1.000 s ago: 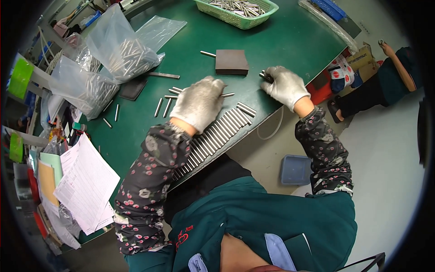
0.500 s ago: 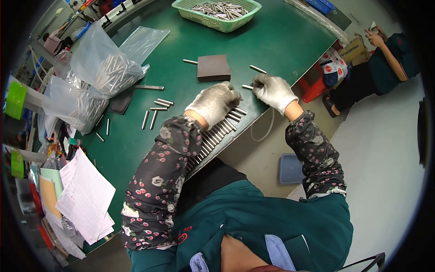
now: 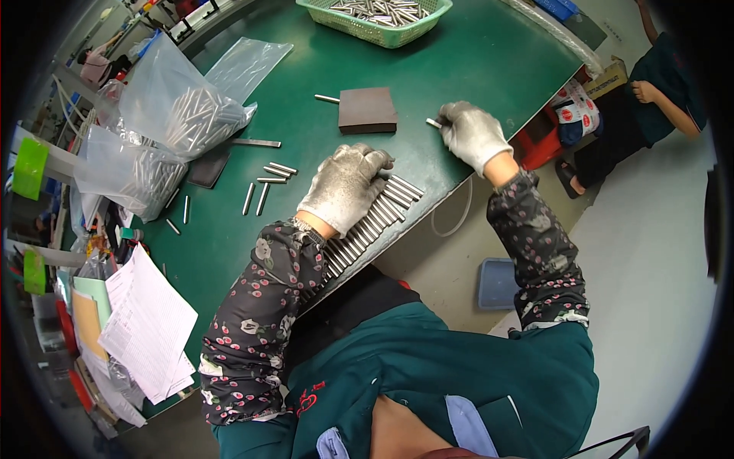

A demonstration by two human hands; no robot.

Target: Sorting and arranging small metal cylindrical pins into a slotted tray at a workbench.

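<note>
The left hand (image 3: pixel 342 183) has just drawn back slightly, uncovering more of the row of rods (image 3: pixel 370 229) and seemingly leaving its far end free; I can't tell whether its bent fingers pinch anything. The right hand (image 3: pixel 474 136) has shifted farther off, fingers pinching a metal rod (image 3: pixel 433 122), one bright end showing. The row, slim, shiny and slightly uneven, lines the tabletop's (image 3: pixel 489 65) near edge.

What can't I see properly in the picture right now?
All in the head view:
- Part of the row of rods: hidden by the left hand.
- One end of the held rod: hidden by the right hand.
- Green basket's far side: cut off by the top edge.
- Print on the papers: too small.
</note>
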